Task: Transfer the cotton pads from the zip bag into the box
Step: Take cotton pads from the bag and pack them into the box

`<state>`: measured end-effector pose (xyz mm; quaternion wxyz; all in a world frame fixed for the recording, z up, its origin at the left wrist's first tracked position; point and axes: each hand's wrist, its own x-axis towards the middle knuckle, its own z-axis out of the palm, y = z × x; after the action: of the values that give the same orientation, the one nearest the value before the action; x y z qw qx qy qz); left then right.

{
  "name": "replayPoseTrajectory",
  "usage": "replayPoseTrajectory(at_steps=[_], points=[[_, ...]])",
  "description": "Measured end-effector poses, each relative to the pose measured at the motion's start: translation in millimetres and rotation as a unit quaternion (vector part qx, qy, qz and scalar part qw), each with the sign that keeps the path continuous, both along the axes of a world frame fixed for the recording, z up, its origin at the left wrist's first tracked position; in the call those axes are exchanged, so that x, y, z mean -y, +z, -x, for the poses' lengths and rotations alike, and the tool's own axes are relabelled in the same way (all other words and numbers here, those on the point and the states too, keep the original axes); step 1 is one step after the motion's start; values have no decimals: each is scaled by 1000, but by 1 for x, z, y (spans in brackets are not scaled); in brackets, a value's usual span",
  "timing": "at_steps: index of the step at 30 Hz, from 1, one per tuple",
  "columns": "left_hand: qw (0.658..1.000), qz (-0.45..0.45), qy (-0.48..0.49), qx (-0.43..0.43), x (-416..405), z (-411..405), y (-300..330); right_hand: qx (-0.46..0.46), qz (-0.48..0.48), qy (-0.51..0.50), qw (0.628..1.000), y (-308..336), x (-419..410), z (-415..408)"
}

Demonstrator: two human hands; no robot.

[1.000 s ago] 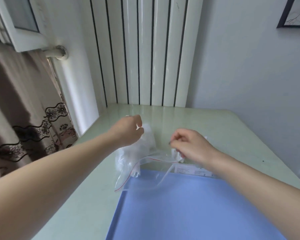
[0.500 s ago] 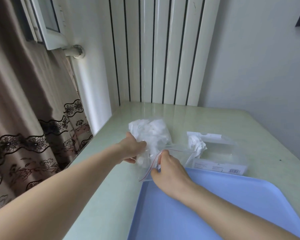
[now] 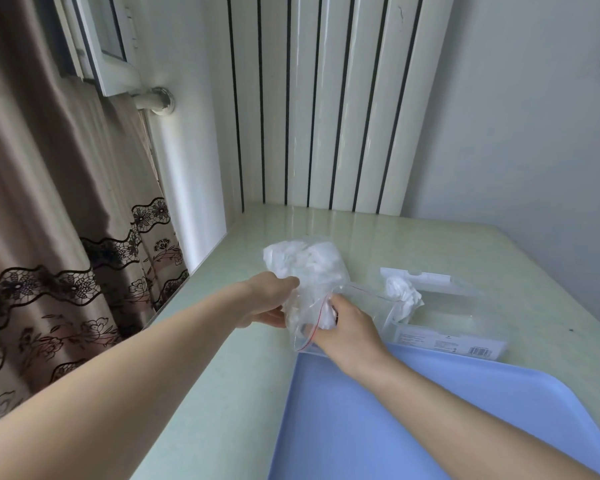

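Cotton pads (image 3: pixel 305 263) fill the far end of the clear zip bag (image 3: pixel 312 299), which lies on the pale green table (image 3: pixel 222 375) between the two hands, with its red-lined mouth toward the person.

Left of the left hand, a brown curtain (image 3: pixel 49 220) with dark lace trim hangs past the table edge, and a white window frame (image 3: pixel 111 57) and a pipe (image 3: pixel 156 98) stand above it.

Left hand (image 3: pixel 267 299): it grips the left side of the zip bag, fingers curled over the plastic from above and thumb below. Part of the bag rests against the palm.

Right hand (image 3: pixel 347 327): its fingers reach into the mouth of the zip bag and pinch white cotton just inside the red seal line. The fingertips are hidden by the plastic and the cotton, so the exact number of pads held cannot be told.

Beyond both hands, a white ribbed radiator (image 3: pixel 326 116) stands against the wall at the far edge of the table.

Right of the right hand, the clear plastic box (image 3: pixel 444 313) lies on the table with its lid raised. A clump of white cotton (image 3: pixel 402 294) sits at the left end of the box, near the right hand but apart from it. A printed label (image 3: pixel 447 342) with a barcode shows on the near side of the box.

Below the right hand and forearm, a blue tray (image 3: pixel 430 427) lies on the table, its far edge just beside the box.
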<state>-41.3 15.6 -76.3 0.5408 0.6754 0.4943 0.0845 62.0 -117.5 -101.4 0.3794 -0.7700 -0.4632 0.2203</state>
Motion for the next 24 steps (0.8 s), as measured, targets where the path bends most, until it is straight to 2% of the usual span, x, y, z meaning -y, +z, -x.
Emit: replayPoseTrajectory(at_steps=[7, 12, 20, 24], points=[[1000, -22, -6, -8, -1, -4, -2, 13, 2, 1, 1000, -6, -17, -2], [999, -31, -5, -25, -4, -7, -5, 97, 27, 6, 995, -11, -25, 0], [999, -29, -5, -28, -8, -9, -6, 172, 12, -50, 984, -21, -34, -5], [999, -31, -12, -39, -8, -10, -3, 161, 1, -70, 984, -22, -37, -6]])
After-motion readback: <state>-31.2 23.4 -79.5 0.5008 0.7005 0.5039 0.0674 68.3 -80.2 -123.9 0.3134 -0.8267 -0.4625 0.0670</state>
